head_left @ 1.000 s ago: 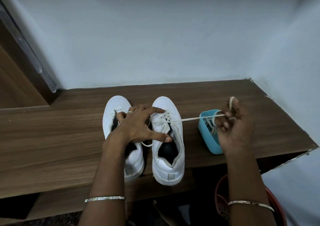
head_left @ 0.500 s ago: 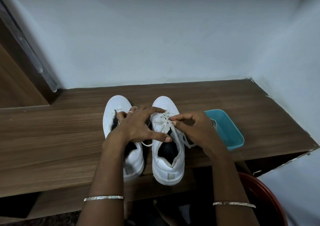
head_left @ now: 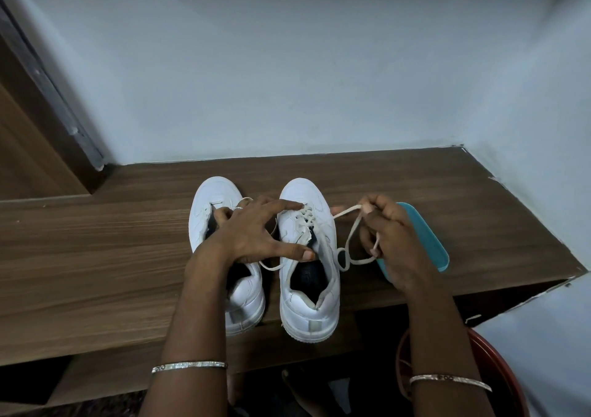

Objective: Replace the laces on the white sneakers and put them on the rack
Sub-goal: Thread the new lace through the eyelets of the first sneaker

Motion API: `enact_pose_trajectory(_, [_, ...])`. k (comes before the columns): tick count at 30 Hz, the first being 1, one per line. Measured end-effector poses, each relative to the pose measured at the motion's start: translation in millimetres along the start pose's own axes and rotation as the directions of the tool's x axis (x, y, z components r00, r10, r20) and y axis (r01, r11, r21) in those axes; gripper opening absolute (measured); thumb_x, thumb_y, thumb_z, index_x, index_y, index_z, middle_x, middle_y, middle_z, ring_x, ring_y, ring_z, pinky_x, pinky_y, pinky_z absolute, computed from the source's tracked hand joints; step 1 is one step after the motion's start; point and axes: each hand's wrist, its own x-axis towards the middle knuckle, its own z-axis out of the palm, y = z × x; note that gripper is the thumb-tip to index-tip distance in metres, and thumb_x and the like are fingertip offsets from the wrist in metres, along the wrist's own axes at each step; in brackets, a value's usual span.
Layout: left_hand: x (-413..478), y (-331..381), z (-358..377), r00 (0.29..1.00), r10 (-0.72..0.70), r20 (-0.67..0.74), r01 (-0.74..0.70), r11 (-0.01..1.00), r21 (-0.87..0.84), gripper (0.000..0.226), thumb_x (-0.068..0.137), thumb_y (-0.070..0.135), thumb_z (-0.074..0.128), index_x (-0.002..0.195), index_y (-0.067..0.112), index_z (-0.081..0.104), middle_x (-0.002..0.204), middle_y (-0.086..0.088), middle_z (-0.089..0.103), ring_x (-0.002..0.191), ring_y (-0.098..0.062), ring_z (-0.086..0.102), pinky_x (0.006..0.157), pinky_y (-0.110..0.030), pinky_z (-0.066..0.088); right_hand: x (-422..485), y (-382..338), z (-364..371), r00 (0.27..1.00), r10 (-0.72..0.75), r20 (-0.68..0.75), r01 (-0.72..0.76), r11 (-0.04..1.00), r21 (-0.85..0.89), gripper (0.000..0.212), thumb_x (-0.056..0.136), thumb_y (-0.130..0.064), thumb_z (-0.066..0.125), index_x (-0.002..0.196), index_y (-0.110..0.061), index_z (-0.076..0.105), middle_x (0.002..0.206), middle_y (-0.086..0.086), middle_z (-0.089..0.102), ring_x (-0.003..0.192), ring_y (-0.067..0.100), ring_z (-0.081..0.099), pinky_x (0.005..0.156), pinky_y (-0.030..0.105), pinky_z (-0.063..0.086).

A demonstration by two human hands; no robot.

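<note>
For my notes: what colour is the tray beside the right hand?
The tray is turquoise; head view.

1. Ahead of you: plain pale-blue wall [head_left: 287, 64], soft even light across it.
2. Rt side: second wall [head_left: 543, 103] meets it at a corner, paint edge chipped where it touches the wood.
3. Below: brown wood-grain shelf top [head_left: 96, 240], w/ a lower ledge [head_left: 112, 375] in front.
4. Left: dark wooden door frame [head_left: 35, 135] w/ a grey metal strip [head_left: 64, 109].
5. Btm rt: red tub [head_left: 502, 372], partly cut off.
</note>
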Motion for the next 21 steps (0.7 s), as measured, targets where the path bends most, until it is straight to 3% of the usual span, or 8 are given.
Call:
enact_pose_trajectory(2, [-0.7,0.6,-0.8,1.0,-0.002,-0.008,0.002,1.0,0.004,0.094,0.05,0.091,0.067,0.136,0.064,0.039,0.154,0.025,0.031,0.15,-0.017,0.016,0.113,-0.057,-0.003,-2.9,-8.1,-1.4,1.0,-0.01,-0.019,0.013,0.981,0.192,0.021,0.107,-0.01,0.038,0.087,-0.015,0.044,0.092,0.009,0.077,0.037,0.01,0.031,0.037,0.017,0.03])
enact_pose_trajectory(5, [-0.1,-0.8,0.1,1.0,0.015,-0.007,-0.015,1.0,0.002,0.094,0.048,0.093,0.066,0.135,0.064,0.041,0.154,0.024,0.034,0.149,-0.016,0.019,0.116,-0.057,-0.002,-2.2,-7.1,-6.3,0.995,0.022,-0.098,0.007,0.957,0.291,0.018,0.106,-0.012,0.042,0.09,-0.015,0.05,0.072,0.008,0.07,0.038,0.01,0.033,0.037,0.017,0.029])
enact_pose_trajectory(8, [-0.5,-2.4,-4.3,0.998,0.013,-0.067,-0.026,0.981,-0.191,0.082,0.043,0.093,0.069,0.116,0.057,0.061,0.133,0.026,0.054,0.13,-0.003,0.045,0.118,-0.051,0.019,0.9,-0.5,-6.5,0.992,-0.03,-0.125,0.038,0.998,0.059,0.008,0.099,-0.014,0.06,0.096,-0.013,0.067,0.071,0.0,0.067,0.043,0.004,0.039,0.04,0.015,0.032])
enact_pose_trajectory(11, [-0.1,-5.4,-7.6,0.986,0.017,-0.167,-0.062,0.961,-0.268,0.043,0.061,0.065,0.084,0.094,0.038,0.074,0.095,0.019,0.07,0.094,0.007,0.06,0.104,-0.039,0.033,4.1,3.2,5.7,0.998,-0.051,-0.029,0.046,0.985,-0.166,0.006,0.091,-0.018,0.073,0.096,-0.019,0.077,0.075,-0.011,0.071,0.053,-0.003,0.057,0.051,0.009,0.042])
enact_pose_trajectory(13, [1.3,-7.9,-5.9,0.992,0.032,-0.121,-0.065,0.958,-0.28,0.033,0.065,0.055,0.088,0.085,0.032,0.075,0.083,0.015,0.073,0.08,0.005,0.064,0.1,-0.039,0.039,6.0,7.7,13.4,0.997,-0.035,0.07,0.054,0.958,-0.283,0.007,0.088,-0.022,0.077,0.095,-0.021,0.079,0.081,-0.011,0.076,0.072,0.0,0.069,0.067,0.016,0.053])
enact_pose_trajectory(15, [1.7,-8.7,-4.5,0.998,0.048,-0.044,-0.058,0.957,-0.283,0.038,0.06,0.062,0.085,0.081,0.031,0.076,0.079,0.014,0.074,0.078,0.003,0.066,0.103,-0.048,0.043,8.2,12.6,16.6,0.994,-0.032,0.109,0.07,0.928,-0.365,0.005,0.088,-0.026,0.078,0.092,-0.024,0.079,0.086,-0.008,0.078,0.084,0.009,0.073,0.079,0.029,0.058])
enact_pose_trajectory(19, [3.4,-5.6,-3.9,0.996,0.084,-0.008,-0.083,0.959,-0.272,0.026,0.07,0.048,0.087,0.08,0.027,0.077,0.077,0.011,0.074,0.078,-0.002,0.067,0.096,-0.045,0.051,9.4,13.9,16.0,0.995,-0.049,0.09,0.081,0.912,-0.402,0.006,0.09,-0.025,0.076,0.088,-0.02,0.078,0.075,-0.007,0.075,0.061,-0.001,0.064,0.057,0.019,0.048])
enact_pose_trajectory(21, [3.5,-3.0,-2.8,0.995,0.098,0.001,-0.095,0.96,-0.265,0.022,0.072,0.046,0.087,0.079,0.027,0.077,0.076,0.012,0.073,0.075,-0.003,0.067,0.092,-0.043,0.053,8.5,12.6,17.2,0.992,-0.057,0.11,0.097,0.909,-0.406,0.009,0.092,-0.023,0.073,0.088,-0.015,0.075,0.071,-0.004,0.072,0.051,-0.001,0.06,0.051,0.02,0.048])
